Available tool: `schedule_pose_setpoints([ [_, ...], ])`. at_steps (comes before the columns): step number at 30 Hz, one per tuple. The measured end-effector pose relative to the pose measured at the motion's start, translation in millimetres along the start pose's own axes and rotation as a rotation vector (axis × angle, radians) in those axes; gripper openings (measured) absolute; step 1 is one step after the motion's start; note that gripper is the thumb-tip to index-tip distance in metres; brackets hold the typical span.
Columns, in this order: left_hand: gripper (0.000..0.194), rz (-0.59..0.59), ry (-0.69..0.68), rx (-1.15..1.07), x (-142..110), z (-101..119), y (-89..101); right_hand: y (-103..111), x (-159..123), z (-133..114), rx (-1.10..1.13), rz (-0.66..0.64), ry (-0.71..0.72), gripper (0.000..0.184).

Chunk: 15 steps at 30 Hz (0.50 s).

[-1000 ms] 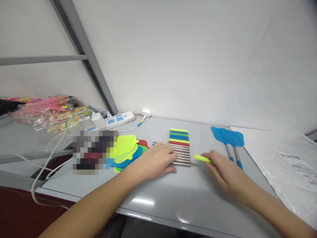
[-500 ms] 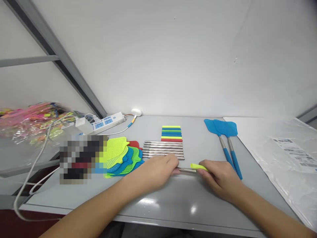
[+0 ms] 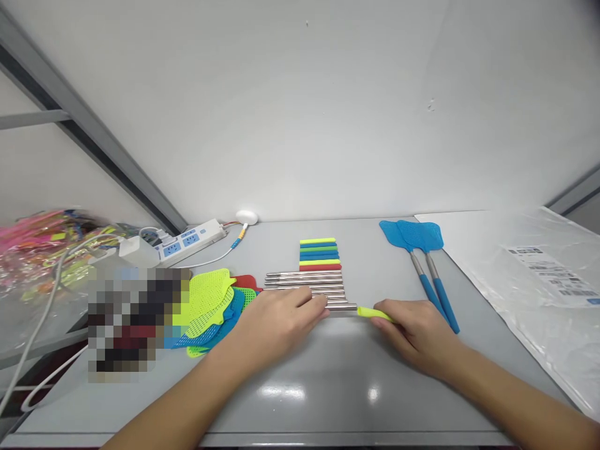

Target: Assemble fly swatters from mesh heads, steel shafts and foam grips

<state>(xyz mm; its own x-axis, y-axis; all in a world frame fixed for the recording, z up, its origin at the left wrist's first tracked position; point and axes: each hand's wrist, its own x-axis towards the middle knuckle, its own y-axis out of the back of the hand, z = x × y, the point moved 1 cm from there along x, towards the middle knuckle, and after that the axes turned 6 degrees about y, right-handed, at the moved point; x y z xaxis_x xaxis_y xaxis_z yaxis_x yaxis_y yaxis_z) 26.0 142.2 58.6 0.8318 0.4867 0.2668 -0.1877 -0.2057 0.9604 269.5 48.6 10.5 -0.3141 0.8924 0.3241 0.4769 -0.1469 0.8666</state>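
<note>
My left hand is closed around a silver metal rod, whose right end sticks out past the fingers. My right hand grips a yellow-green grip sleeve; the sleeve's open end meets the rod's tip, and I cannot tell if it is over it. Behind my left hand lies a row of silver telescopic rods. Beyond them several coloured grip sleeves lie side by side. Perforated fly swatter heads in yellow, blue, green and red are stacked left of my left hand.
Two blue fly swatters with blue grips lie at the right. A white plastic sheet with a label covers the right side. At the left are a power strip, a white cable, and a clear bag of colourful items.
The sleeve in my right hand has come in line with the rod and now meets its end; before, it stood above and beside the rod. The view has shifted slightly.
</note>
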Motion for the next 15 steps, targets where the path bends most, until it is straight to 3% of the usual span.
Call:
schedule_pose_setpoints([
  [8, 0.029, -0.133, 0.009, -0.126, 0, 13, -3.1, 4, 0, 2, 0.046, 0.053, -0.011, 0.022],
  [15, 0.021, -0.124, -0.072, -0.169, -4, 33, -26.7, -1, -2, 4, 0.028, 0.083, 0.011, 0.021],
])
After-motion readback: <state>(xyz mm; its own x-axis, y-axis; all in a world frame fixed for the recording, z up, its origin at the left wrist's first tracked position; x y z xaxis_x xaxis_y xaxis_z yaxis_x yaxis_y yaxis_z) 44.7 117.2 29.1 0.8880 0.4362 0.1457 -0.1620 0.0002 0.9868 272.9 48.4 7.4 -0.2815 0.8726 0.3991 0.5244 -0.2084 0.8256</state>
